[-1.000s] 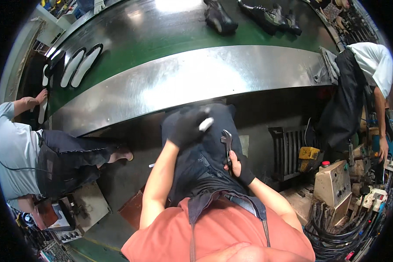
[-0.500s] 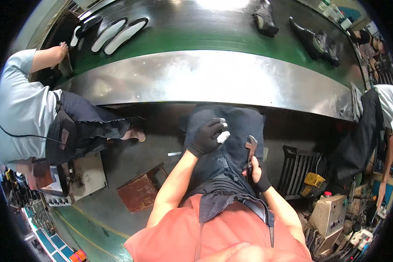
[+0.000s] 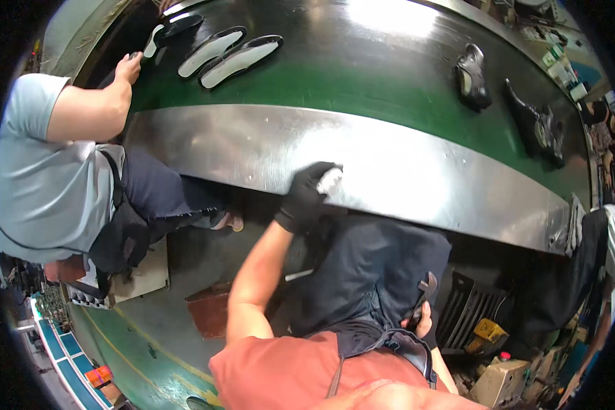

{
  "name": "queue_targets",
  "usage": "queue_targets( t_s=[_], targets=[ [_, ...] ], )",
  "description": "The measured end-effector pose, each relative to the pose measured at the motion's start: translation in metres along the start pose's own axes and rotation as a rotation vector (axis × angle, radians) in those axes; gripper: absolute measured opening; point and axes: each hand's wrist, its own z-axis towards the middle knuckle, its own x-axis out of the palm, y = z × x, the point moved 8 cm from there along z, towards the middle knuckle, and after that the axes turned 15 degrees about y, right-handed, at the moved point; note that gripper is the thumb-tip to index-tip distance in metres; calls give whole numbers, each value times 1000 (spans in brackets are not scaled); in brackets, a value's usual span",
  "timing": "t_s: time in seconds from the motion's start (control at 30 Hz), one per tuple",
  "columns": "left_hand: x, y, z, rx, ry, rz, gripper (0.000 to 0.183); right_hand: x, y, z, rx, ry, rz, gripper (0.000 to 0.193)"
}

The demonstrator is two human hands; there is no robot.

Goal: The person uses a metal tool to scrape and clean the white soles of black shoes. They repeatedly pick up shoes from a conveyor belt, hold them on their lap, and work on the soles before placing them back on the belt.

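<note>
My left hand (image 3: 302, 196), in a black glove, holds a small white object (image 3: 330, 180) at the near edge of the shiny metal rail (image 3: 417, 171) of a green conveyor belt (image 3: 335, 75). My right hand (image 3: 420, 318) rests low by my hip on my dark apron and grips a dark metal tool (image 3: 425, 290). Black shoes (image 3: 473, 75) and several insoles (image 3: 236, 58) lie on the belt beyond the rail.
A person in a grey shirt (image 3: 48, 171) sits to my left with a hand (image 3: 126, 68) on the belt. Another person in dark clothes (image 3: 581, 273) stands at the right. A brown box (image 3: 208, 307) lies on the floor, machinery (image 3: 499, 362) at lower right.
My left hand has moved forward from over my lap up to the metal rail's edge with the white object. My view has swung to the left. My right hand stays by my hip.
</note>
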Motion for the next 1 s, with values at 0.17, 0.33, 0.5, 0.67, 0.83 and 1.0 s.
queue_targets(
  t_s=[0.17,0.33,0.5,0.67,0.83,1.0],
  targets=[
    [-213,1,89,-99,-461,881,65,5,9,5,-20,-111,49,67],
    [-444,35,107,-381,-837,1145,116,7,31,2,78,-102,-12,64],
    [-438,51,144,-507,-781,938,102,8,34,-9,125,-171,-29,62],
    [-313,-20,139,-807,-478,1340,91,13,35,-16,110,-203,-36,61],
    [-318,19,119,-395,-671,1222,94,20,42,-18,-23,-197,-87,59],
    [-332,28,118,-715,-520,754,78,23,22,-16,-33,-117,-4,64]
  ],
)
